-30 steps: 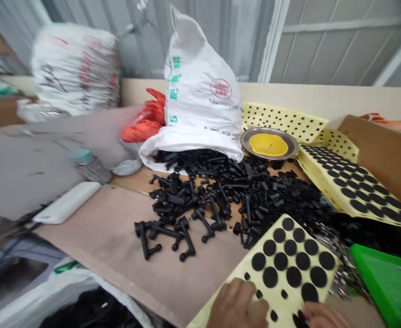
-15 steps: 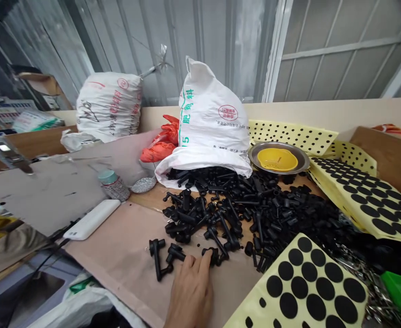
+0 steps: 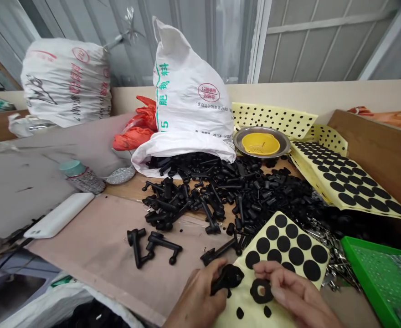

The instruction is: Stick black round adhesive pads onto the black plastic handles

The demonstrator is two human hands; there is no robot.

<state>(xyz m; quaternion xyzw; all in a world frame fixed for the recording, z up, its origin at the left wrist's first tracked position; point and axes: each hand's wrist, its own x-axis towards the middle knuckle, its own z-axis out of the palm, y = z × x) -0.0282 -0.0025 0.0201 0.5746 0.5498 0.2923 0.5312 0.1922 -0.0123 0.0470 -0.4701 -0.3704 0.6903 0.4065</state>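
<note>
My left hand is closed around a black plastic part, its rounded end pointing right. Close beside it, my right hand pinches a small black ring-shaped piece with a hole in its middle. Both hands are over a yellow sheet bearing round black pads. Three black crank-shaped parts lie just ahead on the pinkish mat: one on the left, one beside it and one near my left fingers.
A heap of black parts spreads from a white sack. At the right are a green tray, metal pieces and another pad sheet. A steel bowl holds a yellow strainer. A white power bank-like block lies left.
My left hand has come back from the loose parts with a black part in its grasp. My right hand has entered view holding the ring-shaped piece. The view has shifted right and down.
</note>
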